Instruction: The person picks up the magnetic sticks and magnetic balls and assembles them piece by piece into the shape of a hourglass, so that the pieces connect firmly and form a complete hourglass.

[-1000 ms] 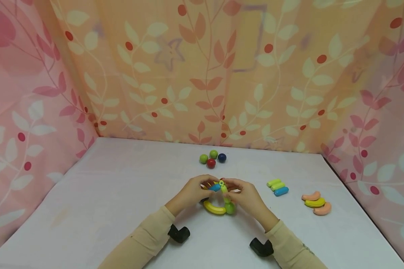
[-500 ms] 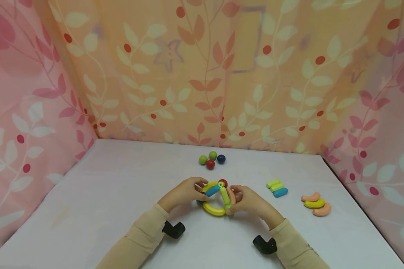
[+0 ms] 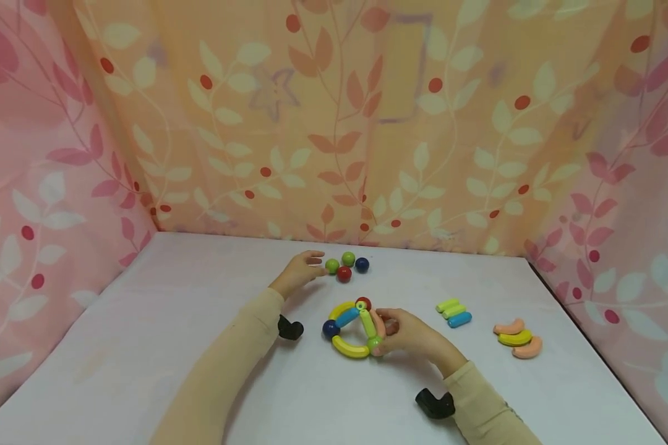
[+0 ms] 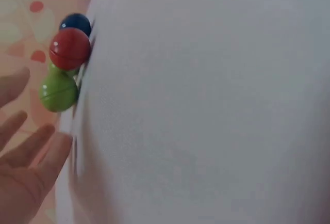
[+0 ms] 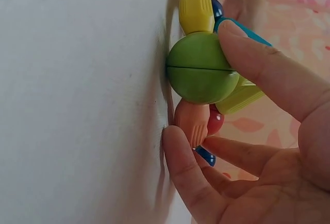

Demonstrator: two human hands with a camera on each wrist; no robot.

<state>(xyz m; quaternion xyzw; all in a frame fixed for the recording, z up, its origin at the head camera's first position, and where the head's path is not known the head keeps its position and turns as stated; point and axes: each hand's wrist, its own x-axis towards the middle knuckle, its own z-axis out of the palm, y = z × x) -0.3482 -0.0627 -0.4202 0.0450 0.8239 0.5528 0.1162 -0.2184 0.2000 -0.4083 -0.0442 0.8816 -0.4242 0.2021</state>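
My left hand [image 3: 297,271] lies with its fingers straight and apart near the far edge of the white surface [image 3: 145,346], its grip holding nothing, fingertips just beside a glossy green ball [image 3: 331,266] that sits in a tight cluster with a second green ball [image 3: 347,258], a red ball [image 3: 343,274] and a dark blue ball [image 3: 362,264]. My right hand [image 3: 409,332] is nearer the middle of the surface, its grip closed on the built ring of toy pieces [image 3: 353,327]: my thumb rests on the green ball [image 5: 202,68] at the ring's near right corner, and my fingers curl against the peach curved piece [image 5: 192,122] beside it. The ring also has a yellow curved bar [image 3: 351,348], a blue straight bar [image 3: 347,317], a dark blue ball [image 3: 330,329] and a red ball [image 3: 363,303]. Toward the right edge lie three short bars, two lime green and one blue [image 3: 453,312], and further right three curved pieces, peach and yellow [image 3: 518,340].
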